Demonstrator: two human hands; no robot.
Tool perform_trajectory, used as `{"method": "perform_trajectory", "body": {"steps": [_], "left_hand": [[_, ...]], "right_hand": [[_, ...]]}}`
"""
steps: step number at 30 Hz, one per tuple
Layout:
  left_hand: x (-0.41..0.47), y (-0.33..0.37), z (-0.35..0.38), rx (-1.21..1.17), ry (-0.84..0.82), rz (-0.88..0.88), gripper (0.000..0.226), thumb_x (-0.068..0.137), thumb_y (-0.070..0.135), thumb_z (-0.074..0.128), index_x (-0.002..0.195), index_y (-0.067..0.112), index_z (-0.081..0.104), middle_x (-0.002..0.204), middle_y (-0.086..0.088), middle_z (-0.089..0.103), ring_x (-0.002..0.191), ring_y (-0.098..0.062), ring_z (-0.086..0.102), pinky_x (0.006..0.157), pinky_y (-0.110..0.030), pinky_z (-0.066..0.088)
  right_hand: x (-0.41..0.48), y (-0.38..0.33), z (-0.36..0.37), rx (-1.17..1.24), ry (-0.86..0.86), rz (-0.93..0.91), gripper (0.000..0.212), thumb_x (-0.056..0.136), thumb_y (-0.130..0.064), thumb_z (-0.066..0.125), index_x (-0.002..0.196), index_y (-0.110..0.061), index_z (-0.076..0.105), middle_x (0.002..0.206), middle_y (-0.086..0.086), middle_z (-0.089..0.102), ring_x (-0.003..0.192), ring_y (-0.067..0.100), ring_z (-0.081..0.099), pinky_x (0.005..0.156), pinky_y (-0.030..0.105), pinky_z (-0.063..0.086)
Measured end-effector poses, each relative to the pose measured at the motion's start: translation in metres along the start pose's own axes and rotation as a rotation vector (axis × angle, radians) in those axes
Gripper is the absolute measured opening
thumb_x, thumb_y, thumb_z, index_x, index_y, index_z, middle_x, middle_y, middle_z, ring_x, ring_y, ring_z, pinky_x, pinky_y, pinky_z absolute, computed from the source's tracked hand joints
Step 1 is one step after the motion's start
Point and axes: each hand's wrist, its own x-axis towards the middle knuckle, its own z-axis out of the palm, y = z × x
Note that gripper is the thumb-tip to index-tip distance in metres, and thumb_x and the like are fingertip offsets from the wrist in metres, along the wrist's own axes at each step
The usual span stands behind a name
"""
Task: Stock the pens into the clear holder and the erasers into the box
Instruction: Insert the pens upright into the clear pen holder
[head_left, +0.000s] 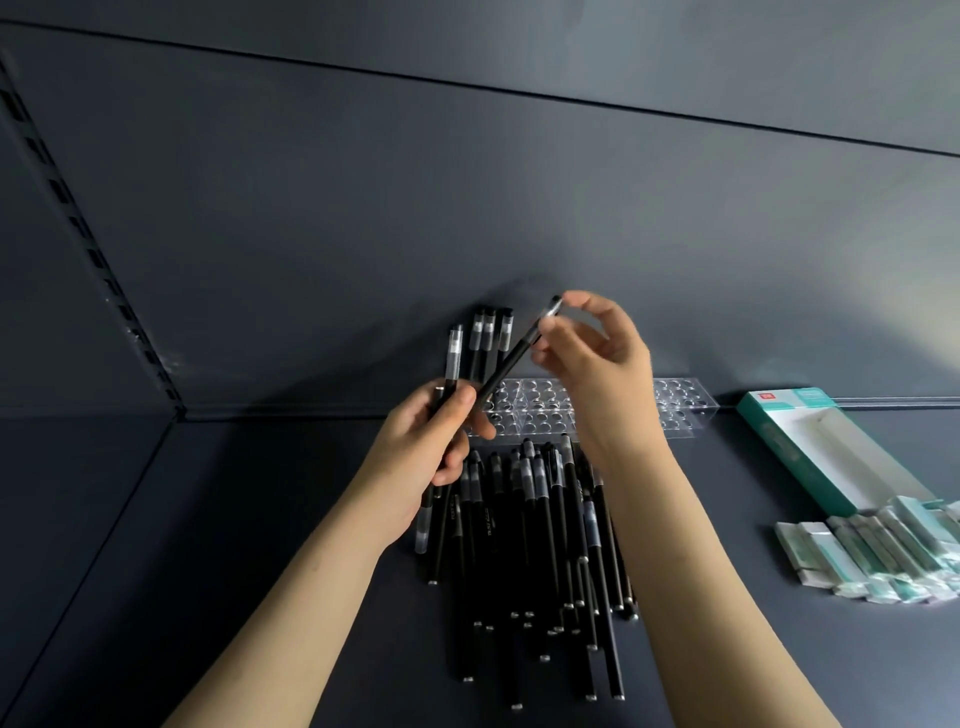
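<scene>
Above the loose pile of pens (540, 545) on the dark shelf (208, 519), my left hand (431, 447) curls round a small bunch of pens (453, 364); my right hand (597, 358) pinches the capped end of a slanted pen (511, 358) between thumb and forefinger, other fingers loosely spread; behind, the clear holder (680, 410) sits against the back wall, a few standing pens (491, 332) at its left end; off right, the erasers (883, 551) lie heaped by the open box (795, 454).

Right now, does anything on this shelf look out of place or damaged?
Nothing looks damaged or spilled. The pens lie in a loose pile before the holder, where only three pens stand upright. The erasers are heaped outside the box, which lies flat. Unfinished, not odd.
</scene>
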Motion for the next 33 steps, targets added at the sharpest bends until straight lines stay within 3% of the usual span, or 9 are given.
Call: {"method": "perform_trajectory", "body": {"steps": [5, 10, 15, 18, 23, 27, 33], "left_hand": [[0.006, 0.004, -0.002, -0.154, 0.09, -0.084, 0.017, 0.102, 0.007, 0.033, 0.102, 0.011, 0.049, 0.069, -0.01, 0.063, 0.044, -0.011, 0.036, 0.039, -0.021, 0.024], [0.006, 0.003, -0.004, -0.198, 0.137, -0.033, 0.009, 0.102, 0.003, 0.036, 0.1, 0.01, 0.042, 0.067, -0.006, 0.062, 0.048, -0.012, 0.039, 0.041, -0.021, 0.028], [0.003, 0.0, -0.006, -0.12, 0.088, 0.05, 0.013, 0.102, 0.006, 0.042, 0.11, 0.004, 0.052, 0.073, -0.004, 0.061, 0.055, -0.01, 0.044, 0.045, -0.02, 0.034], [0.002, 0.002, -0.007, -0.1, 0.047, 0.065, 0.019, 0.102, 0.015, 0.044, 0.116, 0.012, 0.056, 0.074, -0.005, 0.064, 0.056, -0.011, 0.045, 0.046, -0.021, 0.036], [0.001, 0.004, -0.006, -0.06, 0.055, 0.052, 0.021, 0.102, 0.022, 0.045, 0.116, 0.013, 0.057, 0.076, -0.005, 0.068, 0.05, -0.012, 0.042, 0.042, -0.021, 0.03], [0.003, 0.004, -0.006, -0.064, 0.103, 0.032, 0.014, 0.101, 0.02, 0.046, 0.1, 0.008, 0.053, 0.076, -0.007, 0.07, 0.052, -0.012, 0.042, 0.045, -0.021, 0.032], [0.002, 0.002, -0.007, -0.078, 0.094, 0.039, 0.019, 0.104, 0.013, 0.042, 0.107, 0.01, 0.06, 0.077, -0.004, 0.068, 0.058, -0.014, 0.046, 0.049, -0.022, 0.037]], "right_hand": [[0.013, -0.011, -0.015, -0.142, 0.137, -0.216, 0.017, 0.094, -0.001, 0.059, 0.108, -0.01, 0.058, 0.09, 0.014, 0.067, 0.083, 0.02, 0.065, 0.082, 0.034, 0.055], [0.011, 0.002, -0.02, -0.425, 0.126, -0.342, 0.02, 0.096, -0.008, 0.056, 0.113, -0.019, 0.056, 0.098, 0.001, 0.071, 0.092, 0.019, 0.069, 0.087, 0.045, 0.056], [0.011, 0.005, -0.017, -0.506, 0.077, -0.388, 0.023, 0.097, -0.004, 0.055, 0.113, -0.021, 0.057, 0.101, 0.002, 0.07, 0.092, 0.015, 0.069, 0.083, 0.028, 0.055], [0.014, 0.009, -0.016, -0.551, 0.062, -0.381, 0.023, 0.096, -0.006, 0.058, 0.113, -0.021, 0.058, 0.099, 0.001, 0.071, 0.089, 0.011, 0.068, 0.082, 0.021, 0.052], [0.019, 0.017, -0.015, -0.66, -0.025, -0.372, 0.029, 0.093, -0.002, 0.058, 0.115, -0.021, 0.057, 0.092, -0.007, 0.069, 0.085, 0.002, 0.066, 0.08, 0.011, 0.047], [0.019, 0.026, -0.014, -0.725, -0.067, -0.376, 0.028, 0.092, 0.0, 0.059, 0.115, -0.015, 0.057, 0.091, -0.008, 0.069, 0.084, -0.001, 0.066, 0.079, 0.009, 0.046], [0.02, 0.034, -0.013, -0.81, -0.096, -0.366, 0.027, 0.092, 0.0, 0.061, 0.115, -0.014, 0.061, 0.092, -0.012, 0.064, 0.086, 0.0, 0.063, 0.078, 0.008, 0.047]]}}
